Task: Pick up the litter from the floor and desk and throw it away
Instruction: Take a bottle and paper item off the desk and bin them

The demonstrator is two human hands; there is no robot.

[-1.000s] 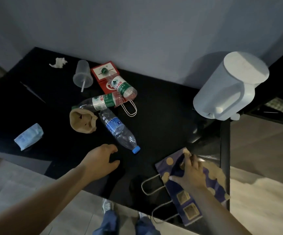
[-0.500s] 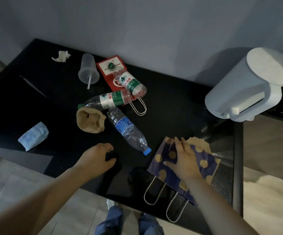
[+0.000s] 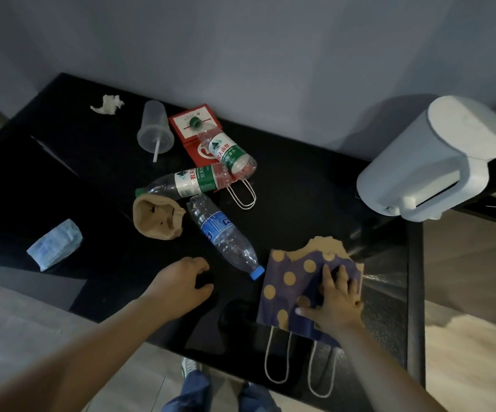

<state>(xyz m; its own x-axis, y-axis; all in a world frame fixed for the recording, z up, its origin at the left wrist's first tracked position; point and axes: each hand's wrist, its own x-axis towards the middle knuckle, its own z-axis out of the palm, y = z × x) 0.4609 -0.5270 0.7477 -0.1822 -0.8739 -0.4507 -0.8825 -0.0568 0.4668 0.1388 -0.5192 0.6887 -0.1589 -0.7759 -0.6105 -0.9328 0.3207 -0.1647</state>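
Fingers point(image 3: 334, 278) of the right hand point(image 3: 334, 304) are spread apart and pressed flat on the spotty paper bag point(image 3: 288, 281); they are not pinching it, only holding it down. That bag lies flat at the near right of the black desk point(image 3: 300, 203), with its string handles hanging over the near edge. The left hand point(image 3: 181, 285) rests on the desk near the middle; its fingers are curled loosely and hold nothing, and its fingertips are just beside the blue-cap bottle point(image 3: 223, 233).

Most of the litter is still on the desk: two green-label bottles point(image 3: 199, 181) lie on a red bag point(image 3: 194, 129) farther back; a plastic cup point(image 3: 154, 132) with a straw lies on its side to their left; a crumpled tissue point(image 3: 107, 104) sits at the far left; a brown paper lump point(image 3: 157, 217) touches the blue-cap bottle; a blue packet point(image 3: 55, 243) is at the near left edge. A white jug point(image 3: 431, 162) stands at the far right.

I think the spotty bag may be meant for gathering things. To do this well, the right hand should keep the bag from sliding while a thumb lifts the top edge open; then the left hand can grab the nearest bottle around its middle and slip it in, cap first; the bottle is round and could roll, so a firm wrap is best.
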